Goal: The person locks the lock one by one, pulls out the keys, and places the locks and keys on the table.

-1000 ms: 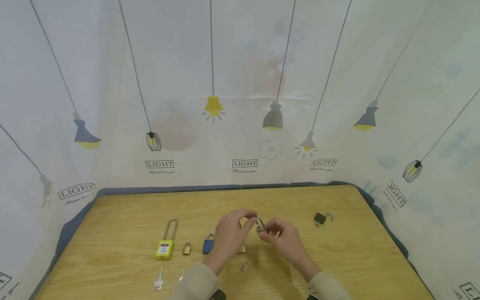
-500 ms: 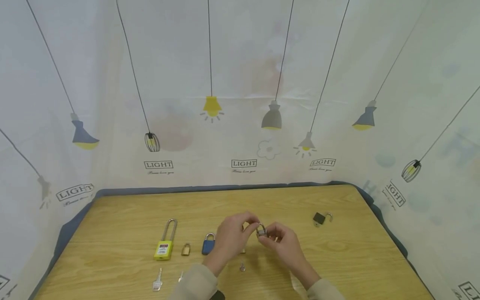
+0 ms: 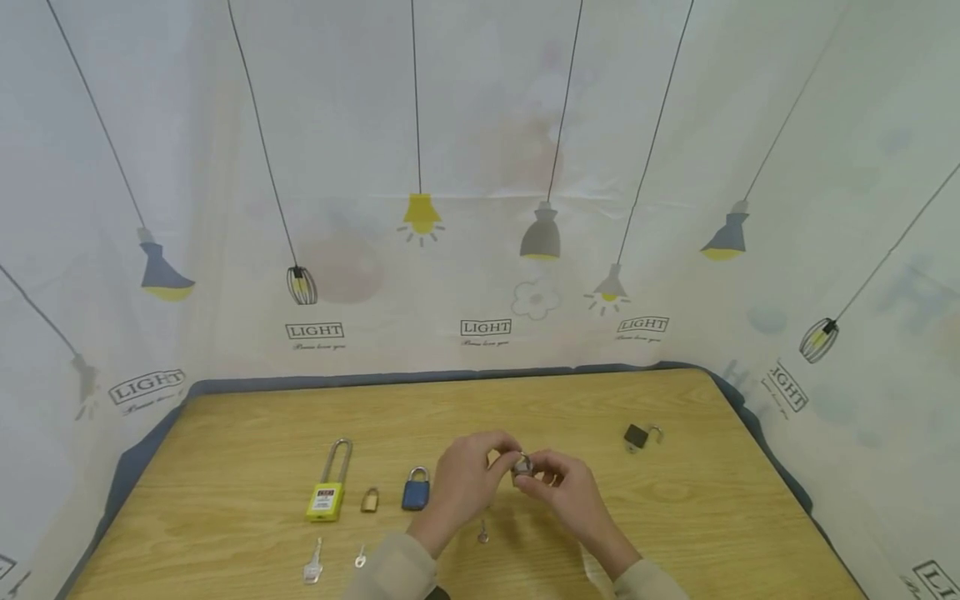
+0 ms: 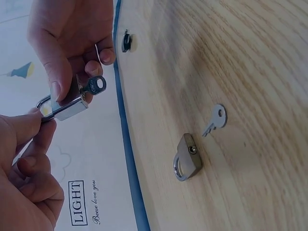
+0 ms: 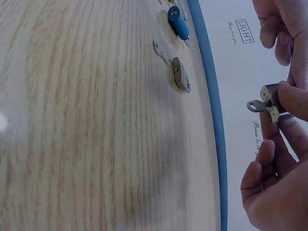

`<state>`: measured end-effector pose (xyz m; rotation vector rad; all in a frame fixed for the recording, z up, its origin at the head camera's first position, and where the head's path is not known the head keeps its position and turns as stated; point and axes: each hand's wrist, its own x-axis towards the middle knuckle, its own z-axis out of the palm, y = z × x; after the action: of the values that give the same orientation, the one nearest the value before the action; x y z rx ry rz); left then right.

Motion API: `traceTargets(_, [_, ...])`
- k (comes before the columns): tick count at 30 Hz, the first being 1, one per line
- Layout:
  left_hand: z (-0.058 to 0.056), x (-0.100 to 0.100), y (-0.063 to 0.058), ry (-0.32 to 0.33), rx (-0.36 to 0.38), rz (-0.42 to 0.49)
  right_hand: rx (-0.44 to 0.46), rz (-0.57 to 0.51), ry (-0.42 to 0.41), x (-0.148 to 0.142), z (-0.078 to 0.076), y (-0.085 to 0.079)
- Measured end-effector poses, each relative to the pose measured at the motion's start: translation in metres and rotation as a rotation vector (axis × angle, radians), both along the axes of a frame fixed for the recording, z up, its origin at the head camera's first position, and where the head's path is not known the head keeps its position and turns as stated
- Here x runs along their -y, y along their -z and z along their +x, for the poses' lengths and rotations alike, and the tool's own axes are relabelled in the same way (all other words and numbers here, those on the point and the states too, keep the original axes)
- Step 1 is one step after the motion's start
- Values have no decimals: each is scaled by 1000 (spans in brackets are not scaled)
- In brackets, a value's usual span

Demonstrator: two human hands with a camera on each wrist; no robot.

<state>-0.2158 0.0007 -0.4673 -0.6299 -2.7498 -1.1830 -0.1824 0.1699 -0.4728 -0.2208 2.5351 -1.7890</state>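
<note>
Both hands hold a small silver padlock [image 4: 72, 103] above the table. The left hand [image 3: 465, 475] pinches the curved end of its shackle [image 4: 44, 102] between thumb and forefinger. Thumb and fingers of the right hand [image 3: 566, 492] grip the lock body [image 5: 272, 94]. A key [image 4: 95, 85] sticks out of the keyhole in the body's bottom face. In the left wrist view, one leg of the shackle runs along the edge of the body. Below the hands lie a brass-coloured padlock [image 4: 188, 156] and a loose key [image 4: 215, 119]; the left hand hides that padlock in the head view.
Left on the wooden table [image 3: 225, 467] lie a yellow long-shackle padlock [image 3: 325, 502], a small brass padlock [image 3: 370, 500] and a blue padlock [image 3: 416, 493]. Two keys, one larger [image 3: 312, 567] and one smaller [image 3: 360, 557], lie nearer. An opened black padlock [image 3: 636, 437] lies back right.
The held padlock has come down slightly and turned, and its shackle no longer rises high above the body as it did. Both hands keep their hold.
</note>
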Motion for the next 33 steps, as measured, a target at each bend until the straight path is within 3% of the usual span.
traceTargets(7, [1,-1,5,-15,42,19,4,39,7,-6,-12,32])
traceTargets(11, [3,-1,9,-30,49,33,34,24,4,-7,-13,39])
traceTargets(18, [15,0,24,-155,60,49,108,-131,60,-6,-14,38])
traceTargets(24, [31,-7,43,-210,131,40,119,-130,139,-3,-13,32])
traceTargets(27, [36,-14,44,-252,159,57,122,-119,168,0,-12,30])
traceTargets(33, [41,-24,41,-333,139,54,149,-179,182,4,-11,26])
